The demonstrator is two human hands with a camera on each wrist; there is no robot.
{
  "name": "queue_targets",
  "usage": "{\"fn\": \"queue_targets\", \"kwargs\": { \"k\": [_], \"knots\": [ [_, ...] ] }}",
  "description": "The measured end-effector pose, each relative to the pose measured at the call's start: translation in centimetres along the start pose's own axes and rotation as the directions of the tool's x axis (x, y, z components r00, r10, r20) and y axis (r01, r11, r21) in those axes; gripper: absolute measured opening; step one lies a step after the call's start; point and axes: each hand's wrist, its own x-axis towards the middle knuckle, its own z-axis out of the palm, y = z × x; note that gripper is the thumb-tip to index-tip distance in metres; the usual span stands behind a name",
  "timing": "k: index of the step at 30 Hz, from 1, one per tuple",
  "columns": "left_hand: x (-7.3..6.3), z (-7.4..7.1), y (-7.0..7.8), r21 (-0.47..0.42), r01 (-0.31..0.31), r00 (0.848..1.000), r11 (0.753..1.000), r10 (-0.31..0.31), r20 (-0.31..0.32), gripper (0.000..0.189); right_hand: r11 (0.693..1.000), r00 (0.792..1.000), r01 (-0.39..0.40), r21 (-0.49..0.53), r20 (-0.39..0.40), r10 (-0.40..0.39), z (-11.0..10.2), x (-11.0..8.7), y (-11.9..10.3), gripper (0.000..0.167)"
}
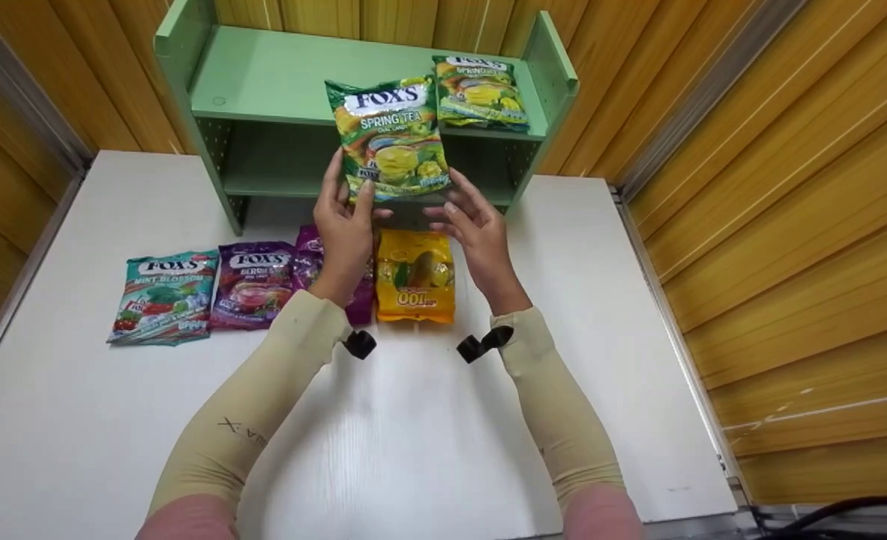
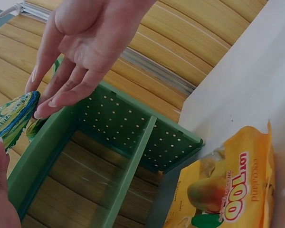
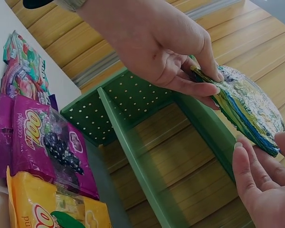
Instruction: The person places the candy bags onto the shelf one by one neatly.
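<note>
My left hand grips a green Fox's Spring Tea candy bag by its lower left side, with the thumb across the front. The bag is held up before the shelf, its printed face toward the head camera. At its lower right edge, my right hand has its fingertips close against the bag, fingers mostly straight. The left wrist view shows those right fingers loosely extended beside the bag. Another Spring Tea bag lies on the right end of the green shelf's top board.
Along the white table lie a teal Mint Blossom bag, a purple Berries bag, a magenta Lot 100 bag, partly hidden by my left arm in the head view, and a yellow Lot 100 bag. Wood-pattern walls surround the table.
</note>
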Motion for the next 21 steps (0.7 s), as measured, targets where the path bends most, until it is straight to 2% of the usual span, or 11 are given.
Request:
{"fn": "queue_targets", "kwargs": {
  "k": [4, 13, 21],
  "knots": [
    [0.8, -0.1, 0.2, -0.017, 0.014, 1.000, 1.000, -0.014, 0.000, 0.061, 1.000, 1.000, 0.003, -0.007, 0.009, -0.003, 0.1, 0.3, -0.1, 0.050],
    [2.4, -0.5, 0.3, 0.012, 0.051, 0.999, 0.999, -0.051, -0.012, 0.060, 0.997, 0.998, -0.061, -0.037, 0.031, 0.063, 0.5, 1.2, -0.3, 0.054],
    [3.3, -0.2, 2.1, -0.029, 0.064, 0.997, 0.998, -0.065, -0.044, 0.052, 0.996, 0.997, -0.057, -0.063, 0.048, 0.060, 0.9, 2.1, -0.6, 0.054]
  ]
}}
